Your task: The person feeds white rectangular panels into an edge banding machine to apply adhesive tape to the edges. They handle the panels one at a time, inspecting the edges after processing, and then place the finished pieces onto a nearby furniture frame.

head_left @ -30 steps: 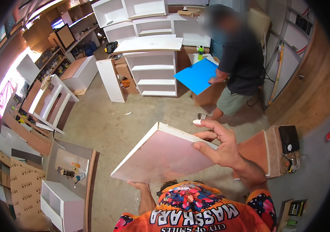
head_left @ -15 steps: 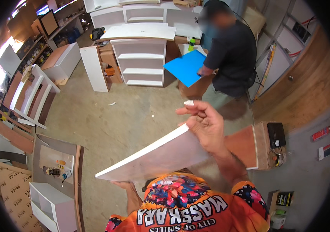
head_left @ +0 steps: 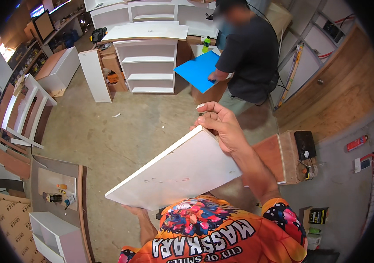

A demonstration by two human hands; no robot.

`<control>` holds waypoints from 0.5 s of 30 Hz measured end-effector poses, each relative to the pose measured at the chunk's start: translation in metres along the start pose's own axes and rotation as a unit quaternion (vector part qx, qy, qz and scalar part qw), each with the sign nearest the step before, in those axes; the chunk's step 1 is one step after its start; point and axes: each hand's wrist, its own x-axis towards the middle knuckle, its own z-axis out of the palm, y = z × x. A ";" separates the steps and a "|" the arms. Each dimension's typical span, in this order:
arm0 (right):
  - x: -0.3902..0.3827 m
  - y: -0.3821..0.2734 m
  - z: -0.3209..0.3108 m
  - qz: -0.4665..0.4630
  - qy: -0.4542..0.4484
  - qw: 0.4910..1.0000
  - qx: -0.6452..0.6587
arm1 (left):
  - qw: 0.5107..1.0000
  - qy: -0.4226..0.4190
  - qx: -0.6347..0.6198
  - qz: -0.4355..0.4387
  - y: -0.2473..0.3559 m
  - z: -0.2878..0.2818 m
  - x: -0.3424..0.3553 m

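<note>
A flat white board (head_left: 176,168) with faint marks on its face is held tilted in front of my body. My right hand (head_left: 224,127) is at its upper corner, thumb by the edge and fingers curled. A small white patch or bit (head_left: 200,106) shows at the index fingertip; I cannot make out what it is. Below the board's lower left end, my left hand (head_left: 136,212) bears it from underneath, its fingers mostly hidden behind the panel.
A person (head_left: 250,55) in a dark shirt handles a blue sheet (head_left: 198,70) ahead right. White shelving (head_left: 145,65) stands ahead, a white frame (head_left: 22,111) to the left. At lower left are a workbench (head_left: 55,175) and white cabinet (head_left: 55,236); at right, a wooden box (head_left: 290,162).
The board has turned so that more of its marked face shows. My right hand has moved slightly left and up with its corner. The surroundings have shifted left in view.
</note>
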 end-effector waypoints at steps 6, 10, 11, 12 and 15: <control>-0.018 0.006 -0.017 -0.008 0.023 1.000 -0.005 | 1.000 -0.014 0.020 0.012 0.000 -0.009 -0.024; -0.041 0.016 -0.039 -0.014 0.041 0.998 0.037 | 0.998 -0.023 0.050 0.008 -0.002 -0.025 -0.043; -0.048 0.016 -0.042 -0.017 0.027 0.999 0.031 | 0.997 -0.030 0.066 0.015 -0.006 -0.028 -0.051; -0.055 0.017 -0.046 -0.019 0.015 0.999 0.029 | 0.997 -0.024 0.078 0.011 -0.006 -0.030 -0.061; -0.076 0.021 -0.057 -0.014 0.005 1.000 0.012 | 0.996 -0.008 0.090 -0.012 -0.008 -0.038 -0.089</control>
